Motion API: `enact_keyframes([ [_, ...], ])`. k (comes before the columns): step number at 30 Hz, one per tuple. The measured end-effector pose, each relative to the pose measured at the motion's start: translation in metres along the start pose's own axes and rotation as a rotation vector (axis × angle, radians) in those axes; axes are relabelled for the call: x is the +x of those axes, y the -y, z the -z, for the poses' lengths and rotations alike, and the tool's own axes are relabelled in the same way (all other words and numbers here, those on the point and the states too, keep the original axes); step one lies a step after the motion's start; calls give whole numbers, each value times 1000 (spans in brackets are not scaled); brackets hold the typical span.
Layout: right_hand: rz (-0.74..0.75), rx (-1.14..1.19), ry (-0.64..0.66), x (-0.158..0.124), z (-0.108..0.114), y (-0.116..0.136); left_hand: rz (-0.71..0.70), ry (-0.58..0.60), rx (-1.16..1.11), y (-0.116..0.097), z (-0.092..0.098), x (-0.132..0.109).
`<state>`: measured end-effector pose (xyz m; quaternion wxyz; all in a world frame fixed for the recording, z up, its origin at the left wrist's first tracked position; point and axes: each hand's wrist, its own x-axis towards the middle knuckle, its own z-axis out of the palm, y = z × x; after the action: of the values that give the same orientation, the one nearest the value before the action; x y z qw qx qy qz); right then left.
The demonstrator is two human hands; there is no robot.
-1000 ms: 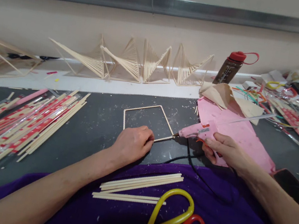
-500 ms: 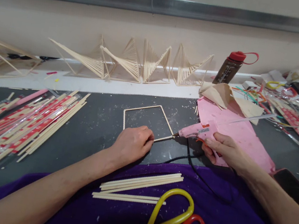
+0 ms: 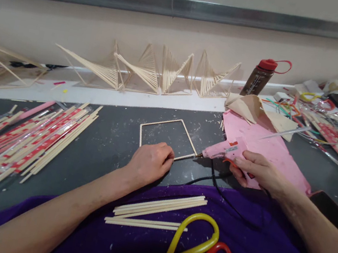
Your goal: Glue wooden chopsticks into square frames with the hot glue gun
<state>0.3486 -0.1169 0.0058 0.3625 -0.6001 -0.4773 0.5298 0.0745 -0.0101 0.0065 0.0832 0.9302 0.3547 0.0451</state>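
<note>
A square frame of thin wooden sticks (image 3: 162, 122) lies flat on the dark tabletop. My left hand (image 3: 151, 161) is closed over its near side, fingers pressed on the stick there and covering the near left corner. In my right hand (image 3: 254, 170) is a pink hot glue gun (image 3: 225, 149), its metal tip at the frame's near right corner; whether tip and wood touch is hard to tell. Closer to me, several loose wooden sticks (image 3: 160, 205) rest on purple cloth, beside scissors with one yellow and one red handle (image 3: 196, 247).
Several twisted stick models (image 3: 139, 71) stand along the wall. Packs of sticks (image 3: 22, 140) lie at left. A bottle with a red cap (image 3: 258, 79) stands behind a pink sheet (image 3: 284, 157). The black cord (image 3: 204, 178) crosses the table, and a phone (image 3: 333, 212) lies at right.
The glue gun has shifted very slightly right at the frame's near right corner. My left hand stays in place on the frame.
</note>
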Motion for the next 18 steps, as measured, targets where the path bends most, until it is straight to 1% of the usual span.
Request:
enact_keyframes([
  [2,-34,98,6,-3,-1,4,-2,-4,-5,0,0,0],
  [5,-68,196,-70,-7,-3,9,3,-11,-7,1,-1,-1],
  [6,-66,202,-94,-7,-3,10,7,-13,-6,1,-1,-1],
  [9,-25,152,-107,-8,2,12,13,-7,-2,1,-2,-1],
  [11,40,135,-163,-8,11,14,15,-2,-1,1,-1,-1],
  [14,131,151,-335,-7,31,14,17,2,4,1,0,0],
  [16,133,125,-433,-5,48,11,18,6,15,1,1,1],
  [18,103,89,-501,-3,63,6,20,9,23,0,3,2],
])
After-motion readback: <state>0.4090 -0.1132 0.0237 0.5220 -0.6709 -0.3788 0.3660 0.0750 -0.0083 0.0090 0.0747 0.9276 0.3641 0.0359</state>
